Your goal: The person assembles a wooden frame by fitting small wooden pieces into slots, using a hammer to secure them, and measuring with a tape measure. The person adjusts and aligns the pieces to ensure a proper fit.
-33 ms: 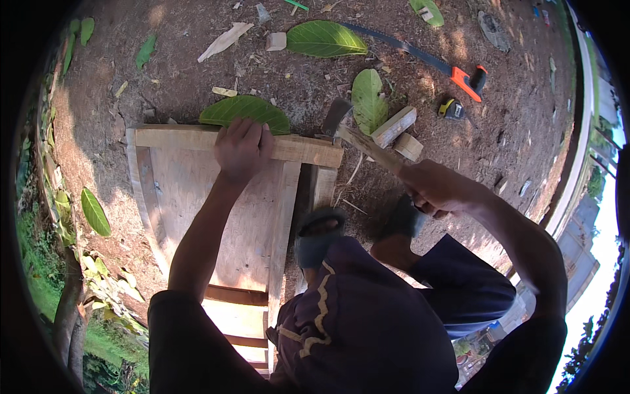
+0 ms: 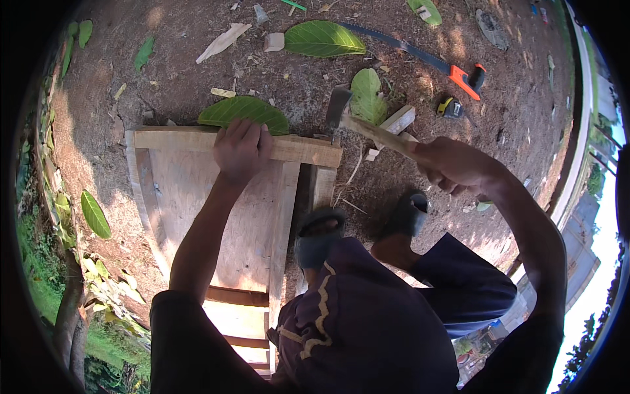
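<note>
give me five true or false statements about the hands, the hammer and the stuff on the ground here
1. The left hand presses on the top plank of the wooden frame. True.
2. The right hand grips the handle of a hammer. True.
3. The saw lies on the frame. False: it lies on the dirt beyond it, orange handle to the right.
4. The tape measure is in the left hand. False: it sits on the ground near the saw handle.
5. A large green leaf lies just beyond the left hand's fingers. True.
</note>
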Demonstrator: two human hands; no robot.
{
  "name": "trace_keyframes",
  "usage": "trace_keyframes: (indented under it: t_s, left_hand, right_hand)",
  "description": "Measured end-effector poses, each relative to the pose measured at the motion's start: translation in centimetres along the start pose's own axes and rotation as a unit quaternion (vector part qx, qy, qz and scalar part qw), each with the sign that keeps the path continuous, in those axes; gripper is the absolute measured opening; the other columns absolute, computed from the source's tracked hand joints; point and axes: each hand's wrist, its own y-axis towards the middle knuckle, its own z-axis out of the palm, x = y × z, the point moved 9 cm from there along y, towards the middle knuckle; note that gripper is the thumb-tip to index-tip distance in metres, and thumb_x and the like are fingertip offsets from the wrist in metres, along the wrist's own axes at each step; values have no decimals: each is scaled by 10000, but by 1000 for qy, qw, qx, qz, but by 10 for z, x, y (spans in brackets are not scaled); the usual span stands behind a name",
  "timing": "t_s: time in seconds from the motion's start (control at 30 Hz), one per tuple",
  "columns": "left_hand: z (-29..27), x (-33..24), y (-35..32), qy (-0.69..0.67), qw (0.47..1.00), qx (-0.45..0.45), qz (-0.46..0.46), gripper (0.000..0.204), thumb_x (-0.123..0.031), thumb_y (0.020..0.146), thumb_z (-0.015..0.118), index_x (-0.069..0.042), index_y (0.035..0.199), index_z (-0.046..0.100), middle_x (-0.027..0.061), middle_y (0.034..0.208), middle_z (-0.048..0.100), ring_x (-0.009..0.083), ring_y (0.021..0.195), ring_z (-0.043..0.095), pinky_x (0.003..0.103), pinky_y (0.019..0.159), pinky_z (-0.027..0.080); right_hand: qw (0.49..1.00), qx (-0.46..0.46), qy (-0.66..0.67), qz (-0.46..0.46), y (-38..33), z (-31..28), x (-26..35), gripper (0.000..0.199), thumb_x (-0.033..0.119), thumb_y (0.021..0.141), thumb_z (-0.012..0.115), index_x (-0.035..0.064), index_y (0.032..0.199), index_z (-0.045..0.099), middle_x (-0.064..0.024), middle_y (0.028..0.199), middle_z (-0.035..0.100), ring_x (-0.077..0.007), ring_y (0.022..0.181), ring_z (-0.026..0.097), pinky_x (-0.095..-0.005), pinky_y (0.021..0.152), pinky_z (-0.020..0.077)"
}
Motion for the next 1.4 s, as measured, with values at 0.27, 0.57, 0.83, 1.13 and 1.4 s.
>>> trace_keyframes:
  t_s: [0.27,0.57,0.83,1.13,1.4]
  left_hand:
    - [4,-6,12,-21,1000,-11,10,236,-144,864,699,-119,664,577,24,675,588,230,639,592,387,550,408]
    - [2,-2,8,-3,1000,0,8,244,-147,856,707,-115,661,565,20,673,585,230,630,588,397,536,396]
    - [5,-2,7,-3,1000,-15,11,255,-141,859,704,-114,653,557,27,662,570,234,623,581,403,531,393]
    - [9,-13,17,-28,999,-15,25,261,-146,871,701,-113,653,563,30,665,573,232,617,579,406,538,408]
    - [2,-1,11,6,1000,-12,16,256,-148,869,703,-115,657,564,25,672,582,231,621,583,392,536,417]
  right_hand:
    - [745,-397,453,-288,-24,-195,4,526,545,1097,450,131,779,511,37,604,455,-82,457,423,-282,403,375]
    - [949,-178,261,-16,-30,-117,-21,501,539,1090,482,110,845,563,47,594,415,-77,439,379,-274,367,291]
    - [917,-235,297,-125,-5,-63,-13,517,557,1110,413,169,770,449,87,596,372,-51,435,303,-253,385,269]
    - [670,-445,427,-413,-83,-274,-28,369,420,1131,455,126,908,454,53,684,400,-42,508,359,-236,417,303]
    - [946,-179,254,-87,-27,-87,-20,477,523,1079,536,192,743,465,105,604,423,7,367,278,-186,287,195]
